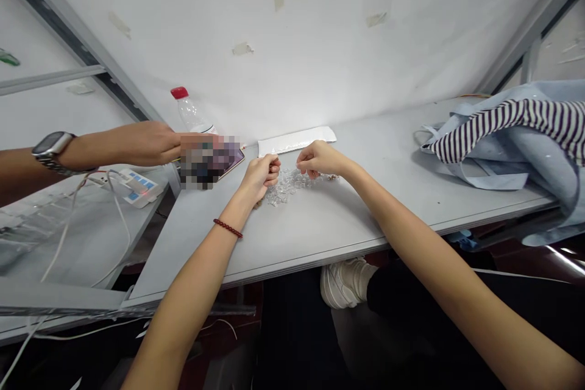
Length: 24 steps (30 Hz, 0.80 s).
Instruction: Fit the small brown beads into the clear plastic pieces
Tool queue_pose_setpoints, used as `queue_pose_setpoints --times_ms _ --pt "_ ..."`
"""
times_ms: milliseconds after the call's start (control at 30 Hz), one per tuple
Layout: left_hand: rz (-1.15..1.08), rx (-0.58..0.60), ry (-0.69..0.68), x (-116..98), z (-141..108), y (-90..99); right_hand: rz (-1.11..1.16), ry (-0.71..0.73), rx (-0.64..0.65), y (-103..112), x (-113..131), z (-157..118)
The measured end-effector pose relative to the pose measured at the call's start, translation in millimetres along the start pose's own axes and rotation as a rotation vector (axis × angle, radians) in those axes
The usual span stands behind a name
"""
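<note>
A loose pile of small clear plastic pieces (284,187) lies on the grey table between my hands. My left hand (261,177), with a dark red bead bracelet (228,228) at the wrist, is curled closed at the pile's left edge. What sits in its fingers is hidden. On the pile's right side my right hand (320,158) pinches with thumb and fingertips pointing down at the pieces; anything held there is too small to name. Some small brownish bits (333,177) lie beneath the right hand. Behind the pile is a flat white packet (297,139).
Another person's hand with a watch (53,142) reaches in from the left over a phone (234,161), partly blurred out. A red-capped bottle (187,111) stands near the wall. At right lies a light blue bag (503,134) with striped cloth. A power strip (139,187) sits at left.
</note>
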State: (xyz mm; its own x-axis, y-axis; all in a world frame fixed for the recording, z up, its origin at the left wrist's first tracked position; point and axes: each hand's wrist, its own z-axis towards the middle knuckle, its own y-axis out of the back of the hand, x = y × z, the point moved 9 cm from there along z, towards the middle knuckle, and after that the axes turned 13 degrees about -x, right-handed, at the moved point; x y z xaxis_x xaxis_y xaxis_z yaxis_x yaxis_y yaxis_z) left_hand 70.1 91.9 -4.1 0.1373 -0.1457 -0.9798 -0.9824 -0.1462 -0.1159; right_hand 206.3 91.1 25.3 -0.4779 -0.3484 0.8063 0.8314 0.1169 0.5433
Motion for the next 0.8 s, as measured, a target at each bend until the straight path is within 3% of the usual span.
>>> queue_pose_setpoints --times_ms 233,467,667,800 --pt "-0.005 0.101 0.065 7.3 -3.3 -10.4 0.019 0.031 0.000 -0.1 8.6 -3.0" --pt "-0.246 0.135 0.325 14.2 -5.9 -12.6 0.083 0.075 -0.057 2.4 8.1 2.0" --pt "-0.236 0.102 0.243 2.5 -3.6 0.1 -0.307 0.132 -0.218 17.3 -14.7 14.5" --pt "-0.219 0.088 0.210 2.0 -1.4 5.8 -0.382 0.087 -0.194 18.6 -34.9 18.8"
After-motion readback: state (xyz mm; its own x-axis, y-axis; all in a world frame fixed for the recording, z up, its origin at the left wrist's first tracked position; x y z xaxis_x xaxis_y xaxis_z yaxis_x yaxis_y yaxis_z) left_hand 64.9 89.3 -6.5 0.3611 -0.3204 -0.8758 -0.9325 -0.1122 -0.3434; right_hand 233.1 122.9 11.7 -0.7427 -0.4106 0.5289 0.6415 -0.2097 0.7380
